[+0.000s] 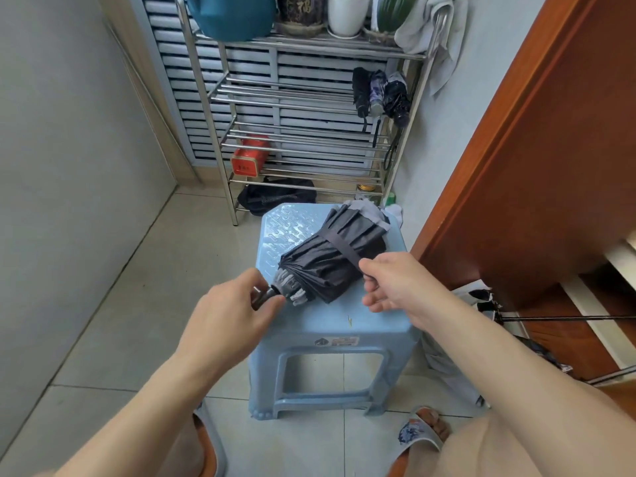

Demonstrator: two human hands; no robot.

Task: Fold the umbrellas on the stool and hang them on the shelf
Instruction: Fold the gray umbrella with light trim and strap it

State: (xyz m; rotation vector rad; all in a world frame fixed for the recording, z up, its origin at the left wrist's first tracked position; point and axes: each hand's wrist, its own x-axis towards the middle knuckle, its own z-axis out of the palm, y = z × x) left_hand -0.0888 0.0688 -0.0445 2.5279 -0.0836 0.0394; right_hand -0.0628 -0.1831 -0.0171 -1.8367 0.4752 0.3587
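On the stool (309, 325), left hand (227, 315) grips the umbrella (330, 259) handle; right hand (395, 284) pinches its strap.

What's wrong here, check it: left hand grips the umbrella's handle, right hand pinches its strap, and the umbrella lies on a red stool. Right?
One thing is wrong: the stool is light blue, not red. The head view shows it. The left hand does grip the umbrella handle, and the right hand pinches the strap.

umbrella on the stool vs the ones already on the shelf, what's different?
The grey umbrella lies on its side on the blue stool; the hung umbrellas dangle handle-down from the shelf. The left hand grips the grey one's handle and the right hand pinches its strap; nothing touches the hung ones. All are collapsed.
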